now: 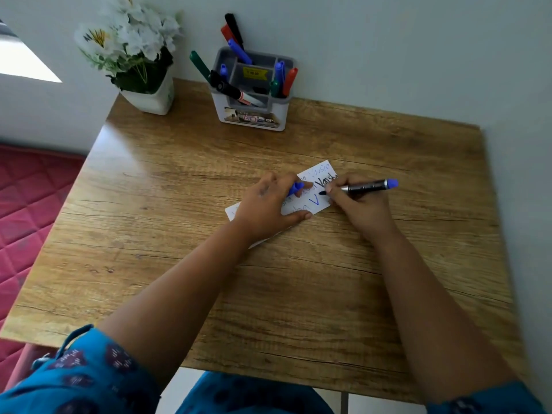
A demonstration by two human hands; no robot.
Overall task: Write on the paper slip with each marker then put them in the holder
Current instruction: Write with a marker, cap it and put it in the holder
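A white paper slip (318, 191) lies on the wooden table (179, 204), with handwriting in black and blue and a fresh blue "V" on it. My right hand (358, 207) grips a blue-ended marker (369, 186), its tip touching the slip. My left hand (268, 204) presses the slip flat and holds the blue cap (295, 188) between its fingers. The grey and white holder (254, 112) stands at the back of the table, with several markers in black, red, blue and green in its compartments.
A white pot of white flowers (134, 55) stands at the table's back left corner. A wall runs behind and along the right edge. A red quilted mattress (27, 210) lies left of the table.
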